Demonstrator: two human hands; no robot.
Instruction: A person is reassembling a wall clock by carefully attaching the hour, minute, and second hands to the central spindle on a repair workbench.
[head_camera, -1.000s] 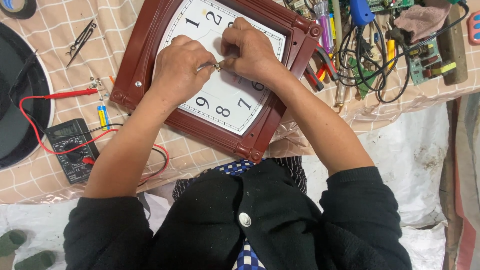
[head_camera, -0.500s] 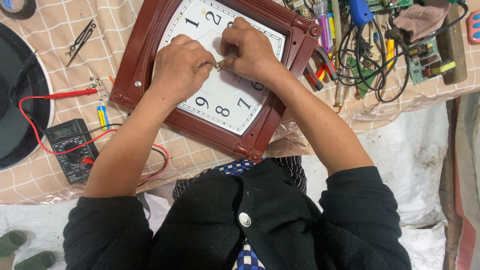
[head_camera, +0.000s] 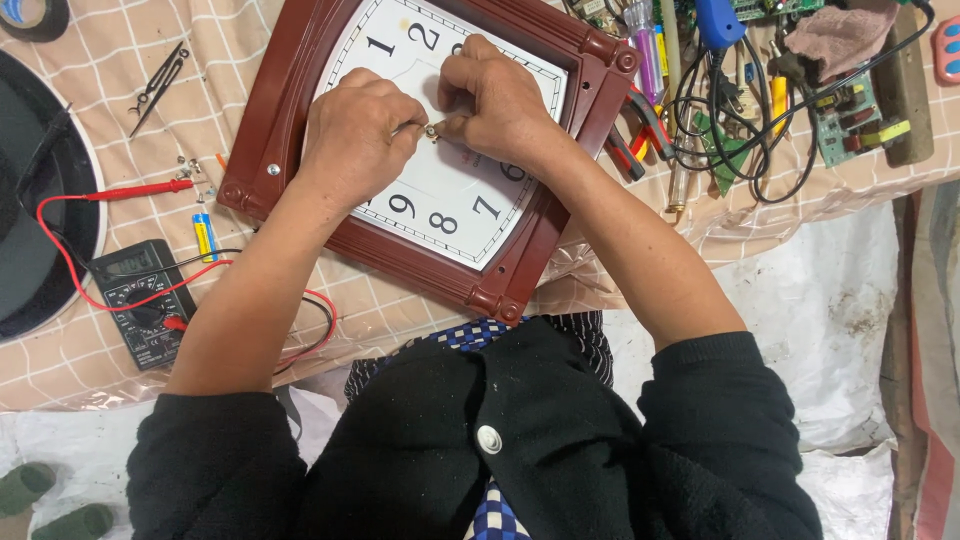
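Observation:
A wall clock with a dark red frame (head_camera: 262, 150) and a white numbered face (head_camera: 450, 205) lies flat on the checked cloth. Both my hands meet over the middle of the face. My left hand (head_camera: 350, 135) pinches a thin metal piece that points at a small metal fitting (head_camera: 432, 129) at the clock's centre. My right hand (head_camera: 495, 100) pinches that fitting from the other side with thumb and forefinger. The hands cover the centre, so I cannot tell whether any clock hands are mounted.
A multimeter (head_camera: 135, 300) with red and black leads, a red probe (head_camera: 130, 190) and a small battery (head_camera: 204, 236) lie left of the clock. Tweezers (head_camera: 160, 85) and a black round object (head_camera: 30, 230) are further left. Pliers (head_camera: 640, 130), cables and a circuit board (head_camera: 850, 110) crowd the right.

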